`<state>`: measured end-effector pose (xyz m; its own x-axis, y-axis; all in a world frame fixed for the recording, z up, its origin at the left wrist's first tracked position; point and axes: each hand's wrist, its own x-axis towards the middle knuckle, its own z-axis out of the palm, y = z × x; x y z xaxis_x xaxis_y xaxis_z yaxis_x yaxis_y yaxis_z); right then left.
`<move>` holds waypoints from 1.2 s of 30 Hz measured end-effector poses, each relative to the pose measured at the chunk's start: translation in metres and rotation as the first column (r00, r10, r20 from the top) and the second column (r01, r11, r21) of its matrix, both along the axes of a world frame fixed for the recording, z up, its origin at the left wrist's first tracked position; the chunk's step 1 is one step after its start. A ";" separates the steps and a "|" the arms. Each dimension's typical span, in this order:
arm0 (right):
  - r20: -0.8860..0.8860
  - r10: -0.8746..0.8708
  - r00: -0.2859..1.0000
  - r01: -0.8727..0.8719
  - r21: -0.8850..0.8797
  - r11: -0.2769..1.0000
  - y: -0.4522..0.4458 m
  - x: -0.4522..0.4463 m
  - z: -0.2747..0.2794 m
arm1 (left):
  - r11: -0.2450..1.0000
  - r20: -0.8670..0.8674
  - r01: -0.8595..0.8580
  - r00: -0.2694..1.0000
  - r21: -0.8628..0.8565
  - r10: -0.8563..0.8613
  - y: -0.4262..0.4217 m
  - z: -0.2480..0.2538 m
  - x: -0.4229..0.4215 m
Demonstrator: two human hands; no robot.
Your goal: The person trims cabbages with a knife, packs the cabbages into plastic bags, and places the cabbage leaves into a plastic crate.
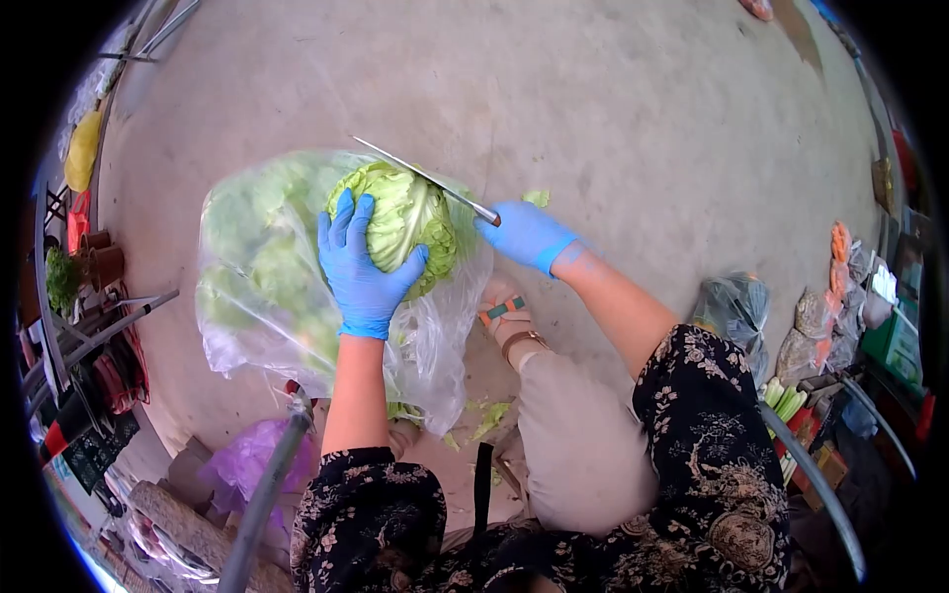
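Observation:
My left hand (361, 272), in a blue glove, grips a round head of lettuce (403, 215) from its left and near side, thumb and fingers spread around it. The knife (420, 174) is in my right hand (527, 235), also gloved in blue. Its long blade points up and to the left, crossing the far edge of the lettuce; whether it touches the leaves I cannot tell. Beneath and to the left lies a large clear plastic bag (252, 259) with more green heads showing through it.
Leaf scraps (491, 419) litter the concrete floor (633, 109) near my sandalled foot (507, 314). A purple plastic bag (259, 457) lies at lower left. On the right stand a dark tied bag (734, 311) and bagged produce (803, 346). Metal bars (265, 504) flank me.

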<state>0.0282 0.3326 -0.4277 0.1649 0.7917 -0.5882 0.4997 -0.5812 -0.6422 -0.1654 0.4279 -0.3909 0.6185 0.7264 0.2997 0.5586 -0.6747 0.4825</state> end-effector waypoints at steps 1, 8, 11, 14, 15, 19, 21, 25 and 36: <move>0.004 0.000 1.000 0.000 0.030 1.000 0.012 0.000 -0.004 | 1.000 0.006 0.001 1.000 -0.001 -0.001 0.001 -0.002 0.001; 0.023 0.033 0.999 -0.034 0.036 0.999 -0.001 0.005 0.011 | 0.999 -0.001 0.005 1.000 -0.042 -0.005 0.001 -0.002 -0.004; 0.014 0.031 0.999 -0.031 -0.025 0.999 -0.016 0.005 0.016 | 1.000 0.011 0.007 1.000 0.000 -0.007 0.002 -0.003 -0.004; 0.035 0.003 0.999 -0.003 0.003 1.000 -0.002 0.000 0.004 | 1.000 0.055 0.006 0.998 0.010 -0.007 0.002 -0.007 -0.001; 0.040 0.000 0.999 0.000 0.011 1.000 0.011 -0.004 -0.009 | 1.000 0.053 -0.004 0.999 0.004 0.004 0.003 -0.007 0.001; 0.089 -0.005 0.996 0.002 0.029 1.000 0.021 -0.004 -0.018 | 0.999 0.018 -0.035 0.999 0.003 0.034 0.002 -0.002 0.003; 0.083 -0.004 0.997 0.003 0.010 1.000 0.026 -0.003 -0.017 | 0.999 0.022 -0.040 0.999 0.002 0.040 0.003 -0.004 0.005; 0.041 0.066 0.997 -0.065 -0.034 0.997 0.025 0.007 0.002 | 0.999 -0.014 -0.029 0.999 -0.014 0.028 0.007 -0.003 0.006; 0.052 0.003 0.999 -0.002 -0.022 1.000 0.017 0.004 -0.022 | 0.999 0.060 -0.045 0.997 -0.019 0.046 0.003 -0.007 0.005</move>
